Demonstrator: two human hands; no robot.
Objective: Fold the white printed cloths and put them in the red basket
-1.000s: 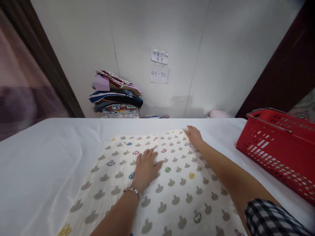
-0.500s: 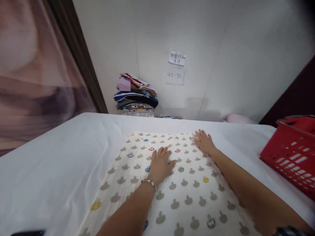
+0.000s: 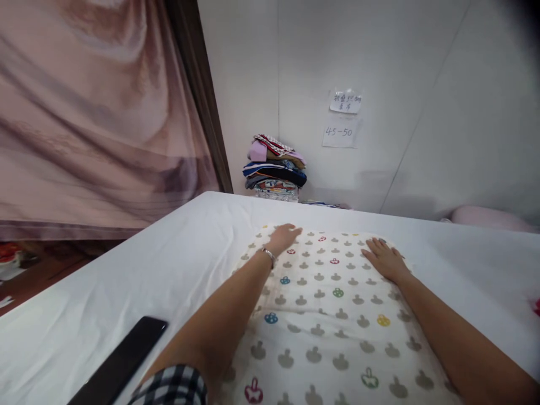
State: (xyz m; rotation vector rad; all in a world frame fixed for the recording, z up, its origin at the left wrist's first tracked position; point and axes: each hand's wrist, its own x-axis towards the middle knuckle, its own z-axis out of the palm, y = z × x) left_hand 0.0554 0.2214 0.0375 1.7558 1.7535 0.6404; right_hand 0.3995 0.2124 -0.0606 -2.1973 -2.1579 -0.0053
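Observation:
A white cloth (image 3: 314, 304) with a grey and coloured mushroom print lies spread over the white-covered table (image 3: 181, 253). My left hand (image 3: 286, 238) rests near its far left corner, fingers bent a little and apart, a bracelet at the wrist. On the far right part of the cloth, my right hand (image 3: 385, 259) lies flat with its fingers spread. Neither hand grips anything that shows. Small wrinkles cross the middle of the cloth, and my forearms cover parts of both side edges.
A black phone-like slab (image 3: 122, 360) lies on the table left of my left forearm. Against the wall stands a stack of folded cloths (image 3: 276, 169). A pink curtain (image 3: 105, 112) hangs at the left. Paper notes (image 3: 340, 132) are stuck to the wall.
The view has turned left, so the red basket has nearly left the picture. My left hand has slid from mid-cloth to the far left corner. My right hand stays near the far right.

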